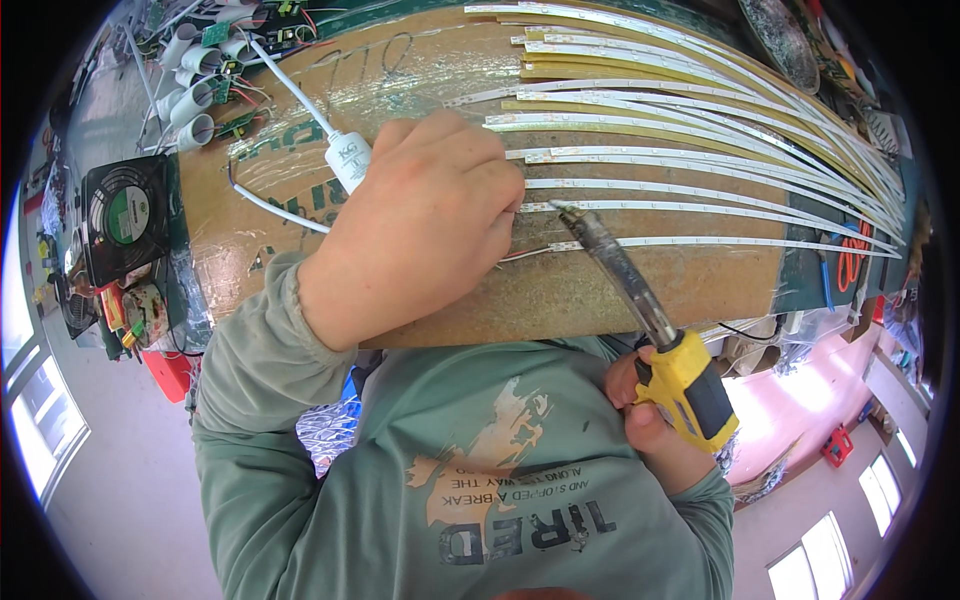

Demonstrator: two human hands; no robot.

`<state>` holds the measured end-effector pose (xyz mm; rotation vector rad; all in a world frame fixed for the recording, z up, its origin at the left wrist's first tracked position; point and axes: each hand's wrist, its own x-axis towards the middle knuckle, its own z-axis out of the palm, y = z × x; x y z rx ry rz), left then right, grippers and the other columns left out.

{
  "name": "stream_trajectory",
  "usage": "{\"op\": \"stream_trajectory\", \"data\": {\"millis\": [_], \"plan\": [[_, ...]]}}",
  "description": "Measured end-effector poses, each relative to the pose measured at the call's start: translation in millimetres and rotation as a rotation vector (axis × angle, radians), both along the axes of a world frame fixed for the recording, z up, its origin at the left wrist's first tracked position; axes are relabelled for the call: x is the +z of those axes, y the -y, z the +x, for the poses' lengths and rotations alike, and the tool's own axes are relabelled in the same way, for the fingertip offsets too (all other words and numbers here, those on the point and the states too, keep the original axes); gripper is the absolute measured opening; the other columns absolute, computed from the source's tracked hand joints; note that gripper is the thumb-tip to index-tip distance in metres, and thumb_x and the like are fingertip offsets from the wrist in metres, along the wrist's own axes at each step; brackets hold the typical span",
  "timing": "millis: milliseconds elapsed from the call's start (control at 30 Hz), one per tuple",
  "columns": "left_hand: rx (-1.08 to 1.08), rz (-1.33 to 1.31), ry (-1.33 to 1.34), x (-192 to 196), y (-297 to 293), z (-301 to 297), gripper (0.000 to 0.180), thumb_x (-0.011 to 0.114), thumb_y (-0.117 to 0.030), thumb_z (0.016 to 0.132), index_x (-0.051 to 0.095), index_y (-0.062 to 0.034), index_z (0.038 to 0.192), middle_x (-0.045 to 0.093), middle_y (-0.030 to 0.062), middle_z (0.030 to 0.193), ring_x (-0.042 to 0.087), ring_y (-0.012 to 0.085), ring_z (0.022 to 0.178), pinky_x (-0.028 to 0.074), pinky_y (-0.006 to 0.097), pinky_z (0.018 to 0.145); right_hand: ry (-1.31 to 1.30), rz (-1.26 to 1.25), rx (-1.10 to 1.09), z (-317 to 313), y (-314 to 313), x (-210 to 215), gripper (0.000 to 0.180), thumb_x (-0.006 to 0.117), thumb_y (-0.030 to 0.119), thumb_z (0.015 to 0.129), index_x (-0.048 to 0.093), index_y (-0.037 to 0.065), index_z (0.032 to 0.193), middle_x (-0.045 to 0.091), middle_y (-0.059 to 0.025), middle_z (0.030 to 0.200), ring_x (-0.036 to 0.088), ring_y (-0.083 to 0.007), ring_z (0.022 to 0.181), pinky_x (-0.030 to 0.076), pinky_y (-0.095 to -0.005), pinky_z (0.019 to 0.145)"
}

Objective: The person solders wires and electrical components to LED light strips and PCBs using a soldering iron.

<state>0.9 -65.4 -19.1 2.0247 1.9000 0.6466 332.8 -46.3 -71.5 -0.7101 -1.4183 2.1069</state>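
Black fan [125,215] at board's left; white tubes [195,75] behind; red box [837,446] on floor.

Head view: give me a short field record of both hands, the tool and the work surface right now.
left hand: pressed down on the wooden board, at the near ends of the LED strips
right hand: grips the yellow handle of a soldering iron
iron tip: at the end of one strip, beside the left fingers
wires: thin red and white leads by that strip end
also on board: white adapter with cable
beside board: black fan, white tubes
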Motion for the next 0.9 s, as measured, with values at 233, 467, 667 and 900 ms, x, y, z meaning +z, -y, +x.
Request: {"op": "stream_trajectory", "data": {"millis": [233,467,667,900], "plan": [[0.004,0.020,0.005,-1,0,1,0.010,0.070,-0.006,0.076,0.063,-0.0083,0.083,0.061,0.0050,0.090,0.057,0.0282,0.091,0.042,0.040,0.082,-0.095,0.050,-0.087,-8,-21,14,0.076,0.076,0.045,0.092,0.039,0.004,0.145,0.053,-0.0016,0.084,0.053,-0.0167,0.073,0.049,-0.0326,0.065],[0.001,0.035,-0.001,-1,0,2,0.009,0.070,-0.007,0.077,0.063,-0.0084,0.083,0.061,0.0051,0.090,0.057,0.0284,0.091,0.042,0.040,0.083,-0.018,0.071,-0.226,-42,-56,33,0.080,0.072,0.060,0.088,0.041,0.008,0.141,0.052,-0.0013,0.077,0.052,-0.0160,0.062,0.049,-0.0344,0.061],[0.003,0.009,-0.024,1,-1,3,0.009,0.070,-0.007,0.077,0.064,-0.0089,0.083,0.062,0.0054,0.091,0.057,0.0286,0.092,0.042,0.040,0.084,-0.128,0.050,-0.200,-62,-79,28,0.076,0.068,0.053,0.094,0.039,0.002,0.143,0.053,-0.0025,0.081,0.056,-0.0167,0.069,0.050,-0.0361,0.070],[0.013,-0.009,-0.034,3,-1,4,0.009,0.070,-0.008,0.077,0.064,-0.0092,0.083,0.062,0.0055,0.092,0.057,0.0289,0.093,0.042,0.040,0.085,-0.141,0.037,-0.161,-70,-85,16,0.076,0.068,0.053,0.094,0.039,0.002,0.143,0.055,-0.0026,0.082,0.057,-0.0163,0.071,0.050,-0.0369,0.072]]}}
